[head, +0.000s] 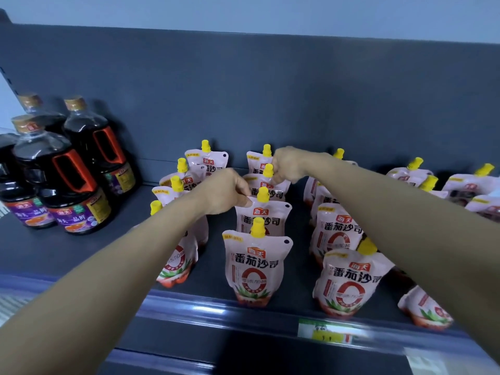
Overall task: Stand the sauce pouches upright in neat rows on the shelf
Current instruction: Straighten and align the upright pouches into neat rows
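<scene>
left hand (226, 192) pinched second pouch (263, 216) top corner | right hand (290, 165) pinched third pouch (266, 186) top | pouches stood in rows on shelf (216, 280)

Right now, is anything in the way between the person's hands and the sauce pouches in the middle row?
Nothing visible. The left hand already pinches the top corner of the second white yellow-capped pouch; the right hand grips the third pouch behind it.
</scene>
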`<control>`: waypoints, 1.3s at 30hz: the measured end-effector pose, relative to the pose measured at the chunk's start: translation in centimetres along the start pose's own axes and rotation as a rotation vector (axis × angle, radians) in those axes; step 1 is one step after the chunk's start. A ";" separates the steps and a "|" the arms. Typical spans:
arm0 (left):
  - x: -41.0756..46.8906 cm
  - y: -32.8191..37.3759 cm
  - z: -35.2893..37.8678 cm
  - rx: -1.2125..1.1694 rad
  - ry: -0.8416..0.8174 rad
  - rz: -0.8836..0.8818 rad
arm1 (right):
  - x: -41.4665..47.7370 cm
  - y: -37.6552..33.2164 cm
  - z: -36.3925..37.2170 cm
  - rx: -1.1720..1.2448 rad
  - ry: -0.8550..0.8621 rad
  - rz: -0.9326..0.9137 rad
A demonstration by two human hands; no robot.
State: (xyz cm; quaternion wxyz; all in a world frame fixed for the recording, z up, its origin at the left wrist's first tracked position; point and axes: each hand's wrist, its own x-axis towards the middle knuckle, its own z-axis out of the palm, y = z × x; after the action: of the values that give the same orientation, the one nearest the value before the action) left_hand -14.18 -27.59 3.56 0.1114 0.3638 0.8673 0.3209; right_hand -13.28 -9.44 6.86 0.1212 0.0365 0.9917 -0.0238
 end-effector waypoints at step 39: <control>5.8 -1.0 -1.4 0.311 -0.050 -0.009 | -1.9 0.3 -0.1 0.075 0.018 0.193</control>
State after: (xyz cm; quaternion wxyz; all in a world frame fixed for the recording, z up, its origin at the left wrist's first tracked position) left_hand -19.49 -24.70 4.19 0.0767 0.3807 0.9051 0.1731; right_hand -11.41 -9.32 7.44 0.1128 0.1365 0.9830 -0.0487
